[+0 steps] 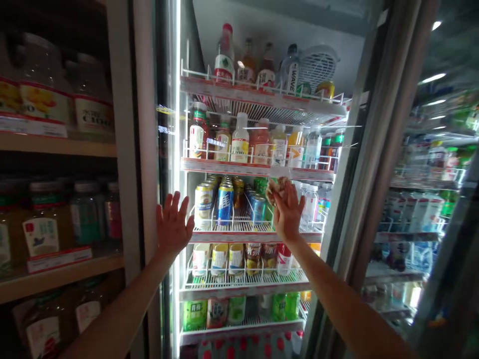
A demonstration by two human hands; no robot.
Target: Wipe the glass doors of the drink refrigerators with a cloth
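Observation:
A tall drinks fridge with a lit interior stands before me, and faint reflections show on its glass door [262,172]. My right hand [289,212] holds a crumpled, brownish cloth [276,188] up at the glass, in front of the can shelf. Fingers of that hand lie over the cloth and partly hide it. To the left, my left hand [172,223] is raised with its fingers spread, beside the bright light strip [177,164] at the fridge's left edge. It holds nothing; whether its palm touches the surface I cannot tell.
Behind the glass, wire shelves carry bottles [240,139], beer cans [225,203] and green packs [194,314]. A wooden shelf unit [56,142] with bottled drinks adjoins on the left. On the right are a metal door frame [377,149] and another blurred drinks fridge [415,209].

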